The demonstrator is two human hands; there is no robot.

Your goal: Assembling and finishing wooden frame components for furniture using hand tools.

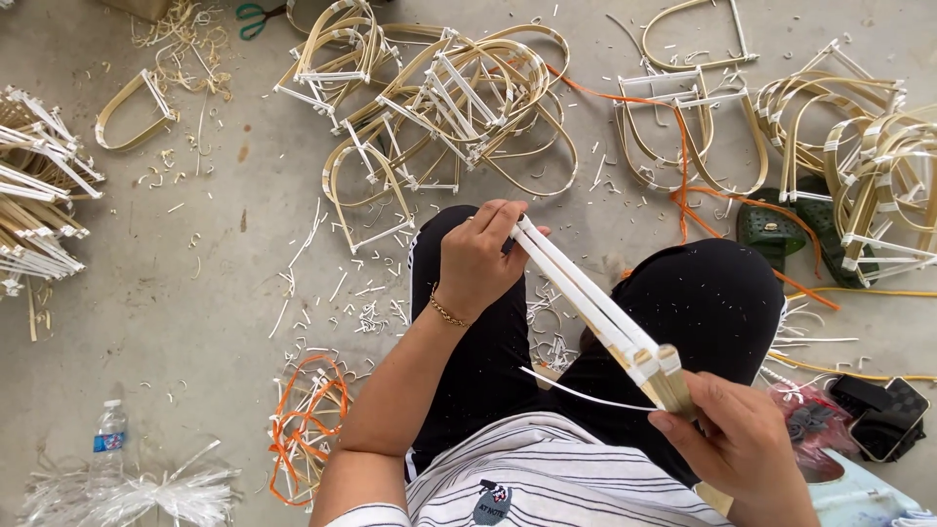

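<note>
Two hands of yours hold one thing between them: a bundle of flat white strips (586,303) that runs slantwise over your lap, from upper left down to lower right. Your left hand (478,259) has its fingers (503,220) curled shut round the far, upper end of the bundle, thumb side pressed against the strips; a thin gold bracelet (447,312) sits on that wrist. Your right hand (747,444) closes on the near end, where the white strips meet tan bamboo slats (672,381); the thumb lies along the slats and the other fingers wrap under them, so the bundle is pinched firmly there. A single loose white strip (586,395) trails from the near end toward your striped shirt.

Beyond your knees, on the concrete floor (195,293), lies a heap of bent bamboo hoop frames (439,98) bound with white strips, well apart from your hands. An orange strap (683,166) winds through the frames at right. A plastic water bottle (109,439) stands at lower left, near a bunch of clear strips (146,493).
</note>
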